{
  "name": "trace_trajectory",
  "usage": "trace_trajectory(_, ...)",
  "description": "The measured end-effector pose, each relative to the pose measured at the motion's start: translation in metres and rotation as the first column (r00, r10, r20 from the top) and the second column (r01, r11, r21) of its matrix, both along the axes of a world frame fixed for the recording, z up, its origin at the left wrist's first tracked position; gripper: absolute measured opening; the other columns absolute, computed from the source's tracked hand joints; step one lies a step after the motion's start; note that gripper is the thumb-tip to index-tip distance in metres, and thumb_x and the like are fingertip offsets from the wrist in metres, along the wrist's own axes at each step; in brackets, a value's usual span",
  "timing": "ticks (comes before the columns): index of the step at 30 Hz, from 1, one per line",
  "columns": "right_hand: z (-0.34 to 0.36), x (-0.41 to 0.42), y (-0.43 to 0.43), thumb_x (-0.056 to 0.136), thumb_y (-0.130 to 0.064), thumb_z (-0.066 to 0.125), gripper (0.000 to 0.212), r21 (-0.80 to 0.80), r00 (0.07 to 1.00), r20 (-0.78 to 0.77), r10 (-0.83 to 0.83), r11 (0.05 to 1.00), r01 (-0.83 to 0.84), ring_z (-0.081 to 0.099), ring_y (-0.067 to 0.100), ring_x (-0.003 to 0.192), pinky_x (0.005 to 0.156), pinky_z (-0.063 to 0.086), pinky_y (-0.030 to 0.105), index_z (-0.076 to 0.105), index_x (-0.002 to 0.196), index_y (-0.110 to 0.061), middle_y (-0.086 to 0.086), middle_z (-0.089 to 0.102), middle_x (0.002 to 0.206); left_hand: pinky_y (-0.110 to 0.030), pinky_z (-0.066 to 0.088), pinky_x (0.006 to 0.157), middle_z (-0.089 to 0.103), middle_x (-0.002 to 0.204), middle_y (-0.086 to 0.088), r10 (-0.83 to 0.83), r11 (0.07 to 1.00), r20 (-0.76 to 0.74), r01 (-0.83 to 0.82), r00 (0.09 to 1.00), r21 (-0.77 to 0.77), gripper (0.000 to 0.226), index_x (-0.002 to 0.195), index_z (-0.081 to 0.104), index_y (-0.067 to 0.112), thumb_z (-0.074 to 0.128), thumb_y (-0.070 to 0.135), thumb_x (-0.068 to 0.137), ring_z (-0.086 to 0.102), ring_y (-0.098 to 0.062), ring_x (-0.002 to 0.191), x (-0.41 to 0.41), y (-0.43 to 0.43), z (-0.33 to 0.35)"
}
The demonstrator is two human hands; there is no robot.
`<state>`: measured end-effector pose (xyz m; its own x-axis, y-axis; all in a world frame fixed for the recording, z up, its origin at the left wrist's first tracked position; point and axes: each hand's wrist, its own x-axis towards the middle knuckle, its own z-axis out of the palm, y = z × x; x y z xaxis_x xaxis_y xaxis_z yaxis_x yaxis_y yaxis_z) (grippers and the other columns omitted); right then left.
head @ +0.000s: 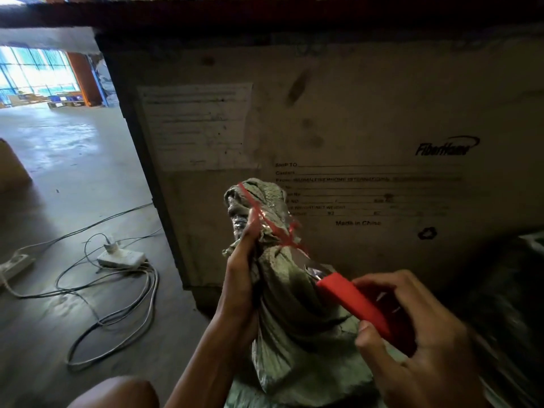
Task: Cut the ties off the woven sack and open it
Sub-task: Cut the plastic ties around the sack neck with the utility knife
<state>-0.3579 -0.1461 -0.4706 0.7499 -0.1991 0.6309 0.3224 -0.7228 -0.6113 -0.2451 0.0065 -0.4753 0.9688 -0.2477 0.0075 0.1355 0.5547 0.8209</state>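
A big cardboard box with a paper label and printed shipping lines fills the upper and right part of the frame, and the grey concrete floor takes the left side. The woven sack stands in the lower centre, in front of the box, with its twisted neck pointing up. The left hand is at the left side of the neck and its fingers are curled round the bunched cloth, probably to keep the neck upright and tight so that the ties stay stretched for cutting. The right hand, at lower right, has its fingers clenched round a red cutter, which points up and left. Its metal tip is at the right side of the neck, just under the lowest wrap; it is blurred, so I cannot tell whether it touches. The red ties cross the neck in several diagonal turns and look not yet cut. On the floor at left lie a white power strip and loose cables, well apart from the sack.
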Motion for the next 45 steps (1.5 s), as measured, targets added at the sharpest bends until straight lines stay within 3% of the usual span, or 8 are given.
trace_trajectory(5,0.002,0.005,0.003,0.071,-0.04,0.055,0.026,-0.057,1.0,-0.001,-0.013,0.998,0.013,0.059,0.0,0.088,0.064,0.046,0.001,0.064,0.092,-0.027,-0.018,0.057,0.088,-0.031,0.064,0.065,0.08,0.103,-0.018,-0.084,0.989,-0.056,0.09,0.995,0.118,0.055,0.121,0.068,0.005,0.063,0.043,0.081,0.08,-0.025,0.084,-0.004,0.008,0.003)
trace_trajectory(9,0.003,0.008,0.005,0.067,-0.043,0.056,0.02,-0.158,0.999,-0.032,-0.044,0.987,0.038,0.059,0.007,0.07,0.054,0.049,0.013,0.057,0.084,-0.033,-0.015,0.054,0.083,-0.04,0.061,0.081,0.08,0.104,-0.019,-0.015,0.973,-0.04,0.024,0.999,0.232,0.05,0.102,0.081,0.008,0.072,0.048,0.073,0.079,-0.032,0.094,-0.004,0.017,0.001)
trace_trajectory(12,0.005,0.007,0.009,0.066,-0.042,0.057,0.018,-0.189,0.998,-0.042,-0.036,0.982,0.027,0.059,0.014,0.066,0.052,0.05,0.028,0.057,0.08,-0.032,-0.011,0.054,0.081,-0.047,0.058,0.091,0.08,0.099,-0.02,0.078,0.945,-0.036,-0.062,0.996,0.321,0.058,0.104,0.079,0.005,0.079,0.053,0.07,0.079,-0.034,0.093,-0.005,0.024,0.001)
trace_trajectory(20,0.014,0.005,0.017,0.061,-0.049,0.057,0.026,-0.298,0.992,-0.058,-0.112,0.95,0.089,0.058,0.019,0.059,0.052,0.051,0.03,0.055,0.083,-0.035,-0.013,0.058,0.08,-0.015,0.055,0.047,0.08,0.067,-0.006,0.153,0.886,0.061,-0.164,0.986,0.433,0.028,0.065,0.084,0.018,0.075,0.039,0.08,0.077,-0.013,0.058,-0.009,0.029,0.01)
trace_trajectory(25,0.016,0.002,0.018,0.063,-0.048,0.059,0.022,-0.315,0.993,-0.039,-0.114,0.944,0.096,0.059,0.019,0.059,0.052,0.05,0.028,0.063,0.078,-0.032,-0.01,0.06,0.08,-0.012,0.053,0.046,0.08,0.07,-0.01,0.197,0.85,0.133,-0.237,0.971,0.471,0.037,0.078,0.082,0.006,0.076,0.042,0.08,0.078,-0.015,0.06,-0.011,0.033,0.014)
trace_trajectory(30,0.015,0.0,0.017,0.073,-0.057,0.061,0.023,-0.268,0.997,-0.029,-0.07,0.961,0.06,0.069,0.019,0.068,0.059,0.056,0.033,0.06,0.081,-0.036,-0.011,0.064,0.082,-0.028,0.064,0.062,0.08,0.072,-0.014,0.232,0.792,0.199,-0.304,0.952,0.529,0.045,0.081,0.08,0.001,0.077,0.045,0.08,0.079,-0.029,0.068,-0.013,0.034,0.013)
trace_trajectory(34,0.018,-0.001,0.014,0.079,-0.061,0.062,0.025,-0.273,0.999,-0.031,-0.028,0.962,0.018,0.071,0.015,0.069,0.058,0.056,0.03,0.06,0.078,-0.036,-0.013,0.062,0.08,-0.014,0.055,0.05,0.079,0.067,-0.01,0.253,0.78,0.227,-0.337,0.94,0.526,0.042,0.078,0.081,0.003,0.077,0.045,0.081,0.078,-0.023,0.062,-0.016,0.035,0.014)
trace_trajectory(45,0.015,-0.003,0.013,0.081,-0.056,0.064,0.025,-0.288,0.999,-0.003,-0.047,0.957,0.044,0.066,0.013,0.066,0.053,0.052,0.029,0.062,0.078,-0.031,-0.012,0.06,0.081,-0.017,0.057,0.054,0.08,0.068,-0.01,0.287,0.748,0.265,-0.388,0.921,0.538,0.043,0.078,0.081,0.004,0.076,0.047,0.081,0.079,-0.023,0.065,-0.016,0.028,0.013)
